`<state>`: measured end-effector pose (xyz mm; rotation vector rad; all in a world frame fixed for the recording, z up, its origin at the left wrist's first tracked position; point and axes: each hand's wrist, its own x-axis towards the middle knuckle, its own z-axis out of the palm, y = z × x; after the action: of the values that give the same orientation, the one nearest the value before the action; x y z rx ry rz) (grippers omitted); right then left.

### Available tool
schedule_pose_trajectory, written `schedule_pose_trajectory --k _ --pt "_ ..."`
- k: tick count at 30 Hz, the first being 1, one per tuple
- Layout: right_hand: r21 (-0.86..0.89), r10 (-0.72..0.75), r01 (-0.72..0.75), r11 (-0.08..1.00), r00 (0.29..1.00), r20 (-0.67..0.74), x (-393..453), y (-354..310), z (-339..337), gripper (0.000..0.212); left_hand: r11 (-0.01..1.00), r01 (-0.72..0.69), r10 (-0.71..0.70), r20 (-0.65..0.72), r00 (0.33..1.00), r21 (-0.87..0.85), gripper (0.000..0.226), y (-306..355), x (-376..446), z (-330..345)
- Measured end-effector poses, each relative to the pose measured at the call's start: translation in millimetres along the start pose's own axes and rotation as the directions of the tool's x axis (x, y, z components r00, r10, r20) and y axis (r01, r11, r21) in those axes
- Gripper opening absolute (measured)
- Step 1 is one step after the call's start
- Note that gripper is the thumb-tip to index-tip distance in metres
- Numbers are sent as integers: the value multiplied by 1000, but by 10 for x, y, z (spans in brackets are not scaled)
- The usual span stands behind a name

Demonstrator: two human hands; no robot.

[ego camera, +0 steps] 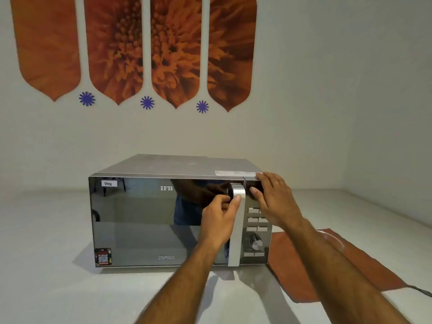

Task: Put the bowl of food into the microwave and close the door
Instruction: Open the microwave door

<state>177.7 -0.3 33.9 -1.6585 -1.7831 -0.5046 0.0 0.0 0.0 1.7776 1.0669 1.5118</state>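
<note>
A silver microwave (149, 220) with a mirrored door stands on the white counter, and its door is shut. My left hand (219, 220) curls around the vertical silver door handle (236, 239), fingers behind it and thumb in front. My right hand (274, 197) lies flat with spread fingers against the top right corner of the control panel. On the orange mat to the right, a clear glass rim (336, 242) shows behind my right forearm; whether it is the bowl I cannot tell.
An orange mat (294, 277) lies on the counter right of the microwave, with a dark cable (420, 291) at its far right end. The wall stands close behind the microwave. Bare white counter (46, 265) spreads to the left and in front.
</note>
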Motion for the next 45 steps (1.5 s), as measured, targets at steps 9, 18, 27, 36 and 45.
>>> schedule_pose_trajectory --k 9,18,27,36,45 --pt "-11 -6 5 1000 994 -108 38 48 181 54 992 51 -53 -13 999 -117 40 15 72 225" --pt "-5 -2 1 1000 992 -128 30 35 199 52 999 45 -45 -70 997 2 28 25 47 313" --pt "-33 -5 1 999 992 -125 16 29 172 52 996 60 -53 -101 993 66 27 77 33 301" --pt "-65 -12 4 998 994 -113 16 29 152 52 995 80 -76 -71 995 66 28 132 3 274" --pt "-57 16 -22 998 995 -101 28 3 129 50 995 -96 97 -17 995 35 40 166 -474 -44"
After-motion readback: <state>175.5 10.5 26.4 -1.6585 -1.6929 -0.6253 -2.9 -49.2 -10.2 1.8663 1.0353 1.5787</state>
